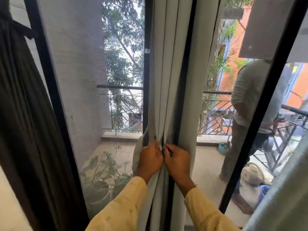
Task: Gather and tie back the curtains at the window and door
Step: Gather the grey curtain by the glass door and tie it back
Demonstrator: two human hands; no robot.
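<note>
A pale grey curtain (168,67) hangs in folds down the middle of the glass door, in front of a black frame post. My left hand (150,160) grips its left folds at about waist height. Right beside it, my right hand (178,164) pinches the right folds, with a thin dark strip showing between my fingers. The two hands nearly touch. A dark brown curtain (21,114) hangs bunched at the far left. Another pale curtain edge (281,197) shows at the lower right.
Black door frames (55,105) stand on both sides, the left pane covered by mesh. Beyond the glass lies a balcony with a railing (215,104), potted plants (103,165) and a person (250,100) standing at the right.
</note>
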